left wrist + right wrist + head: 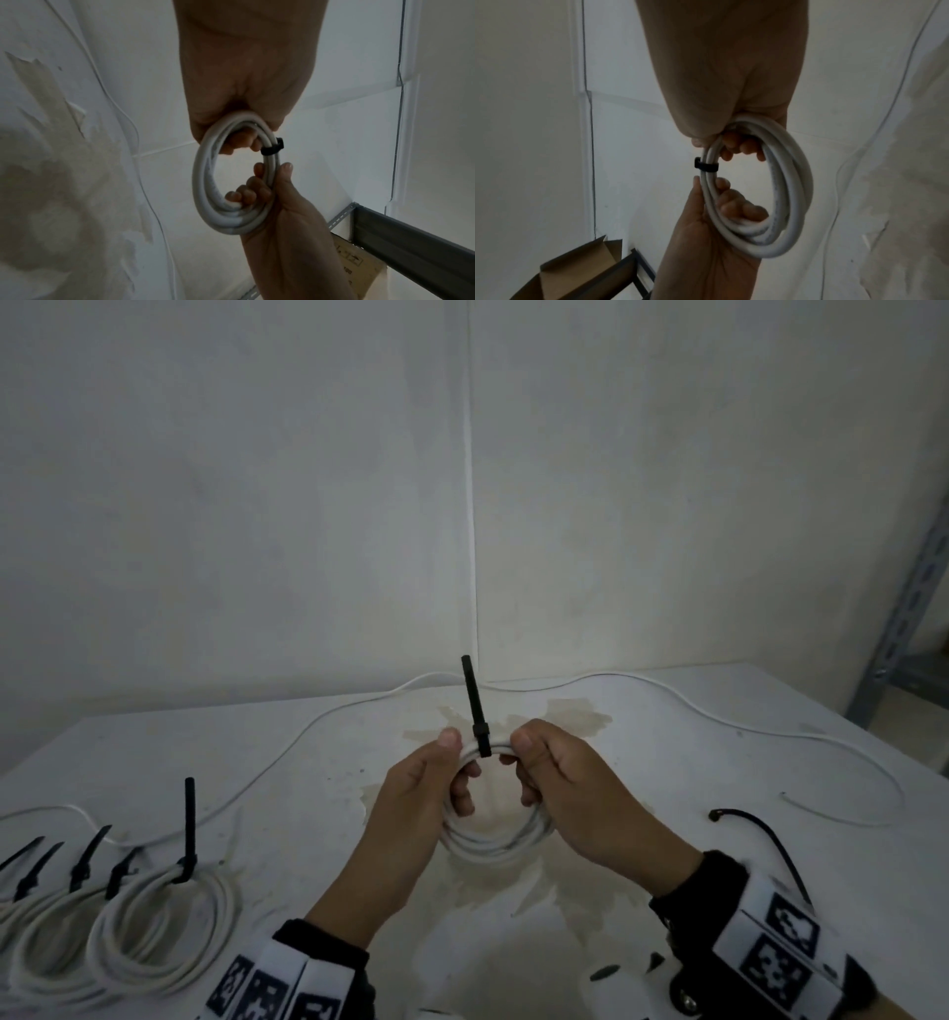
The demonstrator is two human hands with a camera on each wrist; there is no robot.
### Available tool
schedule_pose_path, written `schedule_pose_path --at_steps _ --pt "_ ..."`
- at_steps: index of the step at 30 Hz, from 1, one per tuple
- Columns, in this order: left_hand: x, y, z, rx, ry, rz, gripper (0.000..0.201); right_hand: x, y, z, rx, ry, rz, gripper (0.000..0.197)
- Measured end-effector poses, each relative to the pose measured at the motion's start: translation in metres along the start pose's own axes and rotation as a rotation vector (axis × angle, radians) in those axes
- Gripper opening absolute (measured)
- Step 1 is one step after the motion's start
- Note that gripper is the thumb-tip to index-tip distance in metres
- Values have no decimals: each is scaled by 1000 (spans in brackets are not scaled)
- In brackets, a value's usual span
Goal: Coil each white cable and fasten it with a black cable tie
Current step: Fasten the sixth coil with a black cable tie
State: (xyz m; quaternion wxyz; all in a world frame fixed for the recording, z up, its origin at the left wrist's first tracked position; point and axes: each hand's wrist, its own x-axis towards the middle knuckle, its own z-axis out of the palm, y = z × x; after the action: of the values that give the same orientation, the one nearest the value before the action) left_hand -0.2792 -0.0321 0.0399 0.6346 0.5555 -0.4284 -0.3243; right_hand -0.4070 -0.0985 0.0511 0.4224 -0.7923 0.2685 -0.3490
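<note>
A white cable coil (495, 847) hangs upright between both hands above the stained white table (667, 839). A black cable tie (475, 706) wraps the top of the coil, its long tail pointing straight up. My left hand (441, 773) grips the coil just left of the tie, thumb on top. My right hand (536, 770) grips it just right of the tie. In the left wrist view the left hand (246, 140) holds the coil (205, 182) above the tie's band (272, 149). In the right wrist view the right hand (734, 146) holds the coil (795, 182) beside the band (704, 165).
Several tied coils (164, 916) lie at the table's left front, tie tails sticking up. A long loose white cable (667, 695) snakes along the back and right. One loose black tie (760, 829) lies to the right. A grey metal shelf (904, 608) stands far right.
</note>
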Motion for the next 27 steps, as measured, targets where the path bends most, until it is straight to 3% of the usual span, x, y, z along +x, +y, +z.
schedule_pose_path --at_steps 4,8,15,17,21,25,27 --pt "-4 -4 4 -2 6 -18 42 -1 3 7 -28 35 -7 28" --pt "-2 -7 5 107 70 60 40 1 7 13 47 21 32 30" --pt "7 -9 -17 16 147 56 42 2 -5 15 214 -198 22 28" --pt "4 -13 -20 -6 125 63 42 6 -5 20 200 -151 2 28" --pt "0 -16 -40 180 39 113 39 13 -5 31 232 -76 19 26" --pt "-6 -11 -68 157 -74 8 25 17 -3 40 244 -67 52 25" --pt "-8 -12 -77 212 -69 12 26 18 -2 47 237 -86 60 25"
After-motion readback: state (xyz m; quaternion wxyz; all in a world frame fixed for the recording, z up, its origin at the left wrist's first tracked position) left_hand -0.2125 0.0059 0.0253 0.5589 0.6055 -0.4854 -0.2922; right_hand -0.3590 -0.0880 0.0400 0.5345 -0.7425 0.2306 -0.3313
